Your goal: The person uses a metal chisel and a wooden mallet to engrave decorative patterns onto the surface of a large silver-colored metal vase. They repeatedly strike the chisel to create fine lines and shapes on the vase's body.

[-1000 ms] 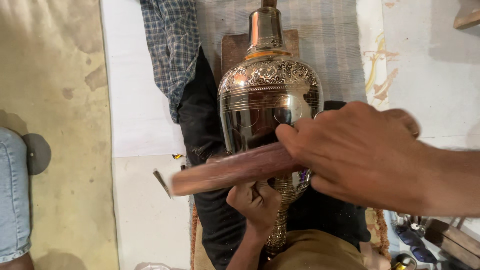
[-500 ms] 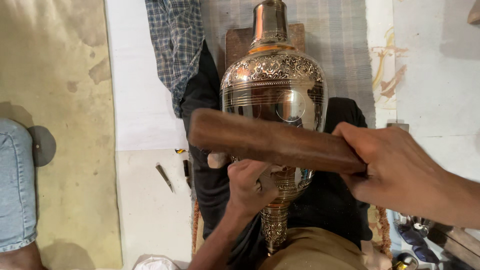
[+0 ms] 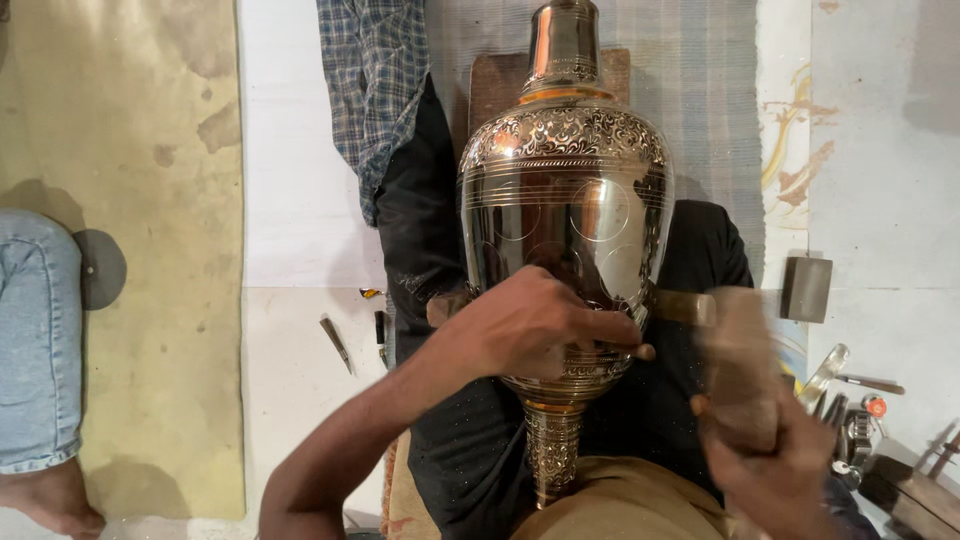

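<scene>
Gripping a small engraving tool [image 3: 640,350] between pinched fingers, our left hand [image 3: 530,325] rests on the lower belly of the engraved metal vase [image 3: 565,220], with the tool tip projecting to the right past the knuckles; the tool itself is mostly hidden by the fingers, so we cannot tell its full length. Our right hand [image 3: 765,450] sits lower right, blurred by motion, clenched around a wooden mallet [image 3: 735,370] whose head rises just beside the tool tip and slightly right of it. The governing relation is this: the tool lies roughly crosswise to the vase, while the mallet stands to its right, so the right hand is the nearer one to the exposed end of the tool. The vase lies on our lap with its long axis running away from us, neck at the top of the view and foot toward our body, propped on a wooden block [image 3: 500,85] under the neck. Outward from there, several thin hand tools [image 3: 337,343] lie on the white floor covering to the left, and a dark rectangular block [image 3: 805,289] sits to the right. Another person's denim-clad knee [image 3: 35,340] shows at the far left edge.
</scene>
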